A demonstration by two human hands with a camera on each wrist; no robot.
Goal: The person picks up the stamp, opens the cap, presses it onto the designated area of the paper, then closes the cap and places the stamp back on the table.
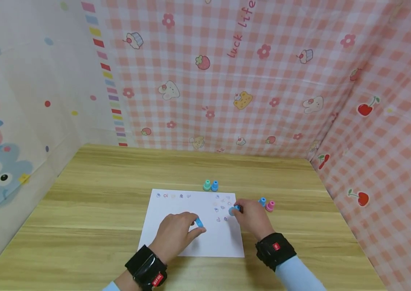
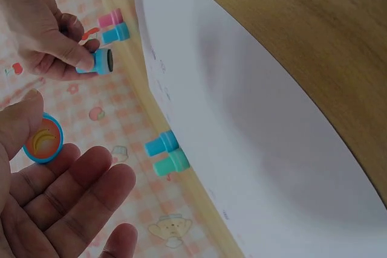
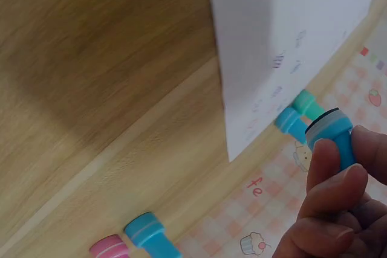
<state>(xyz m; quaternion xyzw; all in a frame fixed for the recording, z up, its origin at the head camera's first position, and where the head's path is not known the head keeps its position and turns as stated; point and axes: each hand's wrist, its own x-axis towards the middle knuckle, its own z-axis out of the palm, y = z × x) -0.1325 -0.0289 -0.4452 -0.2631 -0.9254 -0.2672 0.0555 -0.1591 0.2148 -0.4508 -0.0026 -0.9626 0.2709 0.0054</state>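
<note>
Clamping round blue plastic cap (image 1: 199,222) over white paper (image 1: 221,242): L hand (image 1: 174,233) fingers. R hand (image 1: 254,218) fingers pinch blue stamp (image 3: 331,131), nr paper's R edge, well off wood-grain surface's (image 1: 82,202) back edge. Only L wrist cam shows cap's yellow bananas (image 2: 44,142).

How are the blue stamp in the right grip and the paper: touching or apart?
Apart: the left wrist view plainly shows a strip of tabletop between that blue stamp and the paper.
</note>
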